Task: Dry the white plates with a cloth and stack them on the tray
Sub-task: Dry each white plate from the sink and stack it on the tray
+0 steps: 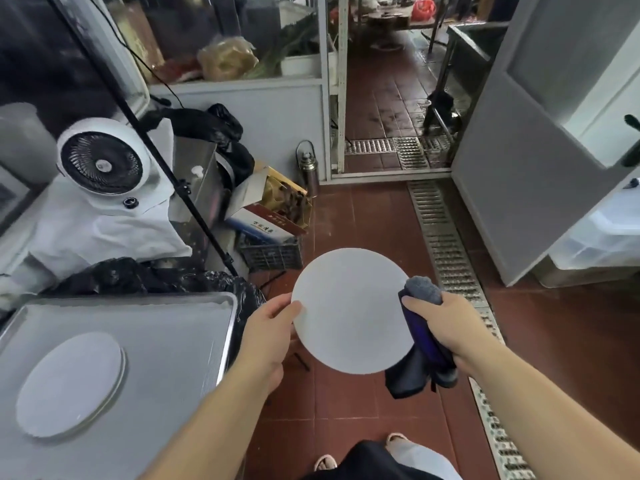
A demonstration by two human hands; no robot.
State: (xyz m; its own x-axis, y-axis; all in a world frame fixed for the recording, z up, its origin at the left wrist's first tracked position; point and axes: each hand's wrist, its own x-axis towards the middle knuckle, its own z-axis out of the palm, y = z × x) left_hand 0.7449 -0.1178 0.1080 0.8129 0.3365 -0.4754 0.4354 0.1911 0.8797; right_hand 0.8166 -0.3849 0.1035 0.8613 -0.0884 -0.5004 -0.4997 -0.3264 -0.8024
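- Head view, looking down over red tiled floor (363,216); only one view on hand.
- White plate (351,310) held up in the air between both hands, face toward camera, right of the tray and not over it.
- Left hand (268,336) pinching plate's left rim: thumb on the near face, fingers hidden behind.
- Right hand (441,322) curled tight round a bunched dark blue-grey cloth (424,332), pressed against plate's right rim; loose end of cloth hanging below the fist.
- Metal tray (166,344) at lower left, carrying a second white plate (71,382) lying flat near its near-left part. Cannot tell whether one plate or a thin stack.
- Progress, as a judgement: at least one plate dried and set down; the held plate mid-wipe or just about wiped, not yet stacked.
- Left to do: finish the wipe, carry plate leftward, lay it on the plate already there. No supply of wet plates in view, so remaining count unknown.
- Surroundings: white fan (102,162) at left, black bin bag (145,277) behind tray, floor drain grate (446,251) at right.
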